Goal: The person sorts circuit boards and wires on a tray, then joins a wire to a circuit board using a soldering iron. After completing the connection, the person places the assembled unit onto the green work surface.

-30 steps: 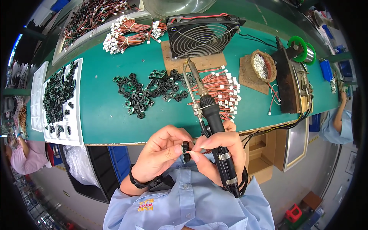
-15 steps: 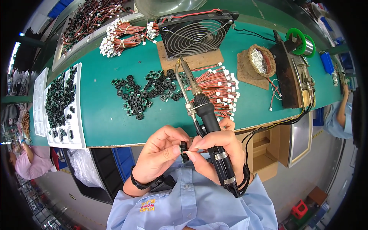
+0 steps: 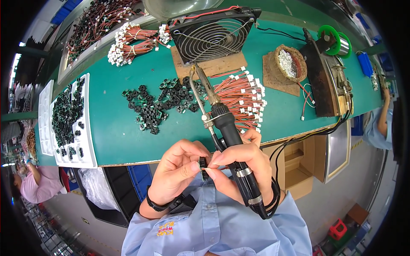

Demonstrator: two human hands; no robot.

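Observation:
Close to my chest, below the table's front edge, my left hand [image 3: 173, 175] pinches a small black part with a green circuit board [image 3: 203, 163] between thumb and fingers. My right hand [image 3: 252, 160] is closed around a black soldering iron [image 3: 227, 128], its metal tip pointing away over the table and a thin metal solder-feed tube alongside. The thumb and forefinger of that same hand meet at the black part, on a thin red wire [image 3: 224, 168]. Fingertips hide the exact contact between wire and board.
Loose black parts [image 3: 149, 111] lie mid-table, left of red wires with white connectors [image 3: 243, 100]. A fan [image 3: 213, 40] stands behind. White trays [image 3: 89, 123] hold more parts at left. Right are a round bowl [image 3: 279, 64], solder spool [image 3: 331, 36] and iron stand [image 3: 318, 81]; black cables [image 3: 279, 158] trail rightward.
The soldering iron's tip has swung slightly left. Both hands keep their grip at nearly the same place, and the whole view has shifted a little.

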